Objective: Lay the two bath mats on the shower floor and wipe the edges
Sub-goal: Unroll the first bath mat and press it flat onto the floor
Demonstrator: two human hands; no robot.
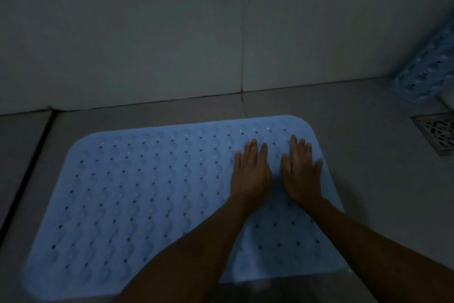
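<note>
Hands: both lie palm down, side by side, on the far right part of the flat mat, with bare forearms reaching in from the lower right.
Left hand (251,172): flat and open, fingers stretched forward and close together, thumb tucked toward the right hand; it grips nothing and presses on the mat surface.
Right hand (301,173): flat and open too, fingers pointing away from the person, thumb out toward the mat's right edge; it holds nothing.
Gap between hands: narrow, with a strip of mat showing in it.
Flat bath mat (137,194): pale blue, rounded corners, rows of small holes and wavy ridges; it lies spread on the floor, stretching far to the left of the hands and under them, its right edge just beside the right hand.
Shower floor (368,155): grey tile, bare beyond the fingertips and to the right of the right hand.
Dark groove (27,175): runs along the floor well to the left of the hands, past the mat's left edge.
Wall (147,32): pale tiles with a vertical joint, beyond the fingertips.
Floor drain (436,132): metal grate well to the right of the right hand.
Second bath mat (428,67): same pale blue, rolled or curled, leaning in the far right corner, past the drain.
Light: dim, fine detail is hard to read.
</note>
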